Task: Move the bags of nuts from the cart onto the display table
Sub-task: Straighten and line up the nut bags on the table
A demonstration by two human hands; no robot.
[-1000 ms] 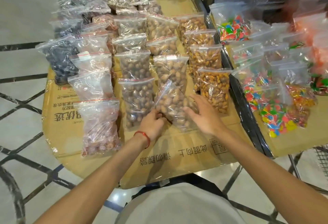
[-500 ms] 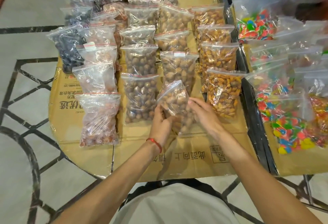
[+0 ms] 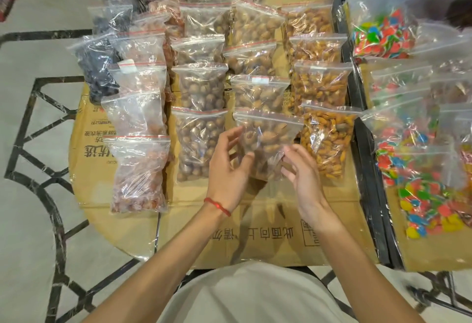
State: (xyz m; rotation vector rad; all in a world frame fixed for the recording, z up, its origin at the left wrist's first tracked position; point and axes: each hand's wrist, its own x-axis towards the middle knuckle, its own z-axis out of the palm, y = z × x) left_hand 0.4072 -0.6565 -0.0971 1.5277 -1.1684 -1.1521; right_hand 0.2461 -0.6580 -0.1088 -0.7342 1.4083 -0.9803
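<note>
We've got the bag of nuts (image 3: 268, 131) at the front of the third column on the cardboard-covered tabletop (image 3: 178, 233), propped between our hands. Its zip seal is up and roughly level and its bottom is bunched narrow; we can't tell if it lies flat. On the left hand (image 3: 227, 169) the fingers are spread and relaxed with the thumb laid on the bag's lower left, so no real grip. On the right hand (image 3: 304, 174) the fingertips are at the lower right edge, and we can't tell whether they pinch the film or only touch it. Handling, our read: a thin, slick, clear zip bag of loose nuts, so soft and shape-shifting, with the contents slumping to the low end. We'd hold it low on both sides around the nut mass, or from under it. Lifting by the zip strip could pop the seal. Neighbours: the round-nut bag (image 3: 199, 141) is just beside on the left, the orange-brown nut bag (image 3: 327, 143) just beside on the right, and the matching bag (image 3: 259, 95) behind is partly overlapped by ours. Writing: the cardboard print (image 3: 255, 235) reads 此面向上, upside down to us; more Chinese print at the left edge is partly covered. The white sticker (image 3: 259, 80) on the bag behind is illegible. No brand is visible on the bags. The candy bags (image 3: 421, 195) sit on the next surface to the right.
</note>
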